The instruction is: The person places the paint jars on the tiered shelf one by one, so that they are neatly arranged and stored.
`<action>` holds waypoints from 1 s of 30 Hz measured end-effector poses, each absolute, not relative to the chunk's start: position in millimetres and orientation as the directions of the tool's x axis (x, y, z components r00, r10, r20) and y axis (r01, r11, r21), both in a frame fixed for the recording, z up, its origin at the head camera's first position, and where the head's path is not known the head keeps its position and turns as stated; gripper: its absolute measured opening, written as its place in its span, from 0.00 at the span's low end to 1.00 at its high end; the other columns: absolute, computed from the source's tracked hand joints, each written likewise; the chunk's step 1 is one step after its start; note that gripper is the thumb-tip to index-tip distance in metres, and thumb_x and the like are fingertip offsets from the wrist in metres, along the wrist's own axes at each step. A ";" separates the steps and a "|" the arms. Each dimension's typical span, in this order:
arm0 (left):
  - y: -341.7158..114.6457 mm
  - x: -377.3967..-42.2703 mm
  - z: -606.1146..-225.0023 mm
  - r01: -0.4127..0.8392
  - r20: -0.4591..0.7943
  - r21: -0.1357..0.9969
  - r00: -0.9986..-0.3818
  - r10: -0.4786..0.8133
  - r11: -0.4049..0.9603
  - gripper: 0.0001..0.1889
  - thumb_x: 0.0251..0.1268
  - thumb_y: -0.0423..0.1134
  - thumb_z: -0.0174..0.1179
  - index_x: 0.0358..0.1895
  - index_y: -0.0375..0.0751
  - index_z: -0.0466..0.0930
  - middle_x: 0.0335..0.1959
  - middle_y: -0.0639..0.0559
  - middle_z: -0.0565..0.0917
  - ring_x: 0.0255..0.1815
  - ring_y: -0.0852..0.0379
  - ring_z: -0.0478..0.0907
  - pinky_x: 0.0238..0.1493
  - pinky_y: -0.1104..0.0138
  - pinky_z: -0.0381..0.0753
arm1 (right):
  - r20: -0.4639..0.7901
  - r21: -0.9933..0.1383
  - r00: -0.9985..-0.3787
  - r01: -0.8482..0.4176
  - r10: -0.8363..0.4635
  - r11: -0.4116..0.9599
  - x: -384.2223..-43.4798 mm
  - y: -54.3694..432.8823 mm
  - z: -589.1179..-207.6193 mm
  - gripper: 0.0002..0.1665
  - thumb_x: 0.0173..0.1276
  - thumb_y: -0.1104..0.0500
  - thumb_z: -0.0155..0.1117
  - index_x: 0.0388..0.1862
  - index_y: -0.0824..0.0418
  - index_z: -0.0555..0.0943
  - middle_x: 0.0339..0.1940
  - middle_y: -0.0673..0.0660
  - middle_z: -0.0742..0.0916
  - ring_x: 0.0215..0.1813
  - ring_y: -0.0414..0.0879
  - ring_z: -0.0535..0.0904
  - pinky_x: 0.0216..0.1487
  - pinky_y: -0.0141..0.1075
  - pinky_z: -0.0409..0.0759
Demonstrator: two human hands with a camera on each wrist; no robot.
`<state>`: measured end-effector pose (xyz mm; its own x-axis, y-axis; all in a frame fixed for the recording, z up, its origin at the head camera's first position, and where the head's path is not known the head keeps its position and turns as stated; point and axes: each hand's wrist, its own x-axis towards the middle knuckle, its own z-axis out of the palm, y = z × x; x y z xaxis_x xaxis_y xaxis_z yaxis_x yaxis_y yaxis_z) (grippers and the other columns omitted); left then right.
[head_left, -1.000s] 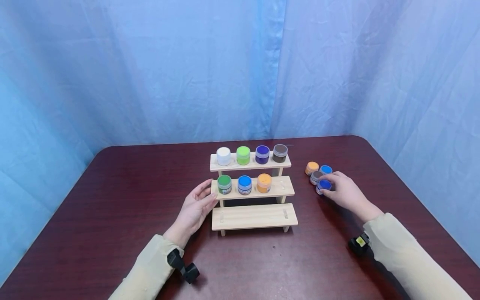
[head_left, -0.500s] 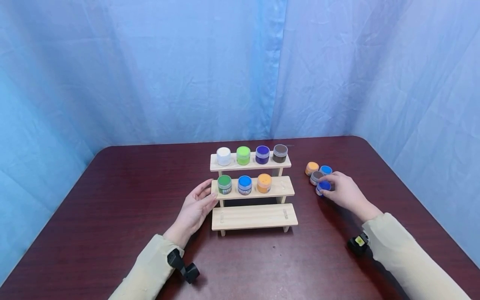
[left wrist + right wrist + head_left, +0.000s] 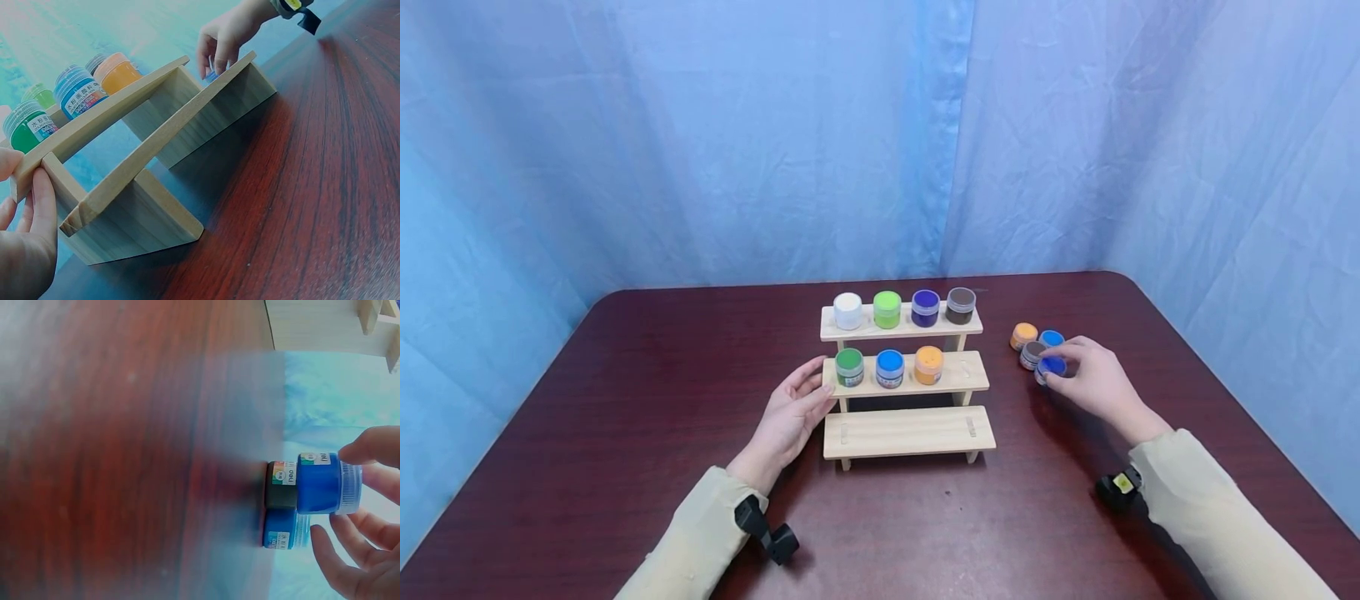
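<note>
From the head camera, the right hand (image 3: 1093, 383) gripped the dark blue jar (image 3: 1051, 367) with curled fingers, lifted just off the worktop (image 3: 625, 433) beside three loose jars; the left hand (image 3: 790, 417) lay open against the wooden rack (image 3: 910, 433), seemingly to steady it. In the left wrist view, straight fingers (image 3: 44, 206) pressed the rack's end; jar labels were too small to read. In the right wrist view, the jar's label read "deli".

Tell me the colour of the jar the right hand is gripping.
Deep blue jar, clearest in the right wrist view.
</note>
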<state>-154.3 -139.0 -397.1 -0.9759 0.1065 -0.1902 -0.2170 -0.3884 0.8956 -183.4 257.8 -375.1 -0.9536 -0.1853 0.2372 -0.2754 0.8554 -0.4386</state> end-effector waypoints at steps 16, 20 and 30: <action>-139.1 -154.6 -397.5 -0.220 -0.192 0.892 -0.975 0.110 -0.395 0.30 0.67 0.21 0.46 0.71 0.33 0.53 0.40 0.55 0.74 0.37 0.68 0.77 0.43 0.78 0.79 | 0.434 -0.453 -0.885 -0.374 -0.166 0.809 -177.4 249.6 -375.5 0.17 0.51 0.67 0.72 0.43 0.67 0.84 0.40 0.58 0.79 0.37 0.51 0.80 0.41 0.38 0.85; -138.9 -154.5 -397.5 -0.219 -0.190 0.891 -0.975 0.111 -0.397 0.30 0.67 0.21 0.46 0.72 0.33 0.53 0.40 0.55 0.74 0.37 0.68 0.78 0.44 0.78 0.80 | 0.440 -0.464 -0.883 -0.382 -0.167 0.799 -175.7 247.6 -375.2 0.17 0.52 0.67 0.71 0.43 0.66 0.84 0.40 0.57 0.79 0.38 0.51 0.79 0.40 0.13 0.73; -138.2 -154.4 -397.3 -0.220 -0.193 0.889 -0.975 0.106 -0.403 0.30 0.67 0.20 0.46 0.72 0.34 0.53 0.40 0.55 0.74 0.37 0.67 0.78 0.43 0.78 0.80 | 0.469 -0.471 -0.864 -0.420 -0.183 0.776 -174.3 240.8 -371.1 0.17 0.51 0.68 0.71 0.43 0.66 0.84 0.40 0.57 0.79 0.38 0.49 0.79 0.40 0.07 0.64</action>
